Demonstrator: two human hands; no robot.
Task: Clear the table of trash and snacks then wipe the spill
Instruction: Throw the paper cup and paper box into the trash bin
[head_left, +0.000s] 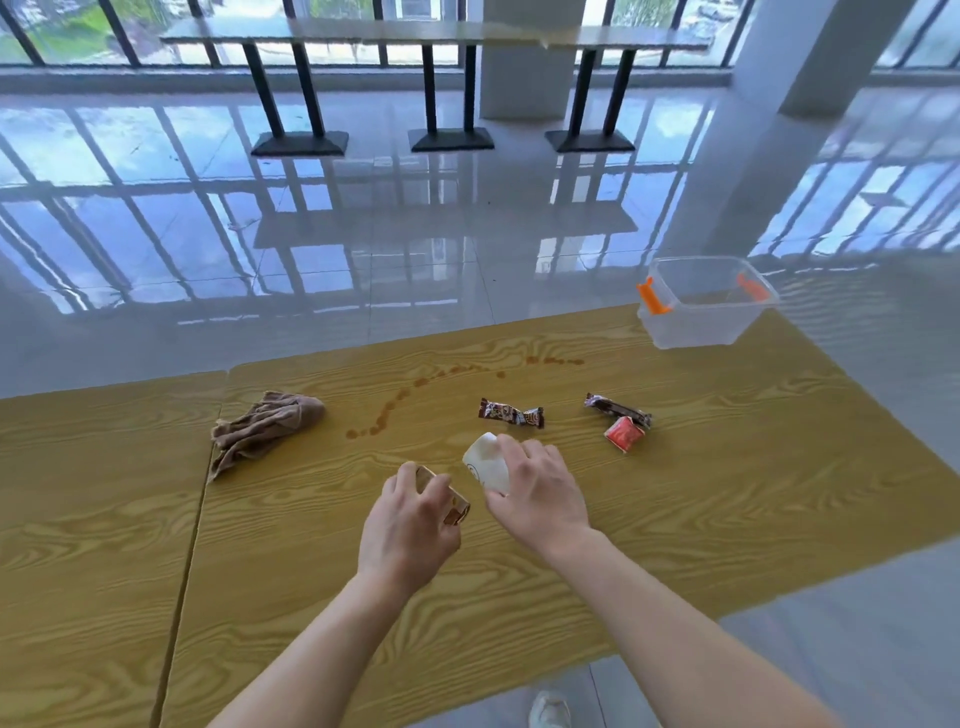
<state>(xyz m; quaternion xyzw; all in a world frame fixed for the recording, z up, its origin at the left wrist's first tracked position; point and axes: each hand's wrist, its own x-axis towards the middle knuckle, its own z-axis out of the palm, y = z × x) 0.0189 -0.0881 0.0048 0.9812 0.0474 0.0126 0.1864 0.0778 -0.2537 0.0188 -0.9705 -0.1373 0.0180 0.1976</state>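
Note:
My left hand (413, 519) grips a small brown and gold snack packet (457, 506) just above the wooden table (727, 493). Beside it, my right hand (537, 491) curls round a white paper cup (480, 457) lying on its side. Two brown candy wrappers (511, 414) (618, 409) and a small red packet (623, 434) lie further back and to the right. A trail of brown spilled drops (387, 410) arcs across the table's middle. At the left lies a crumpled brown cloth (262, 431).
A clear plastic bin (706, 332) with orange clips stands at the table's far right corner. A seam (197, 493) separates this table from a second one at the left. Glossy tiled floor lies beyond, with a high counter on black legs (441, 83) by the windows.

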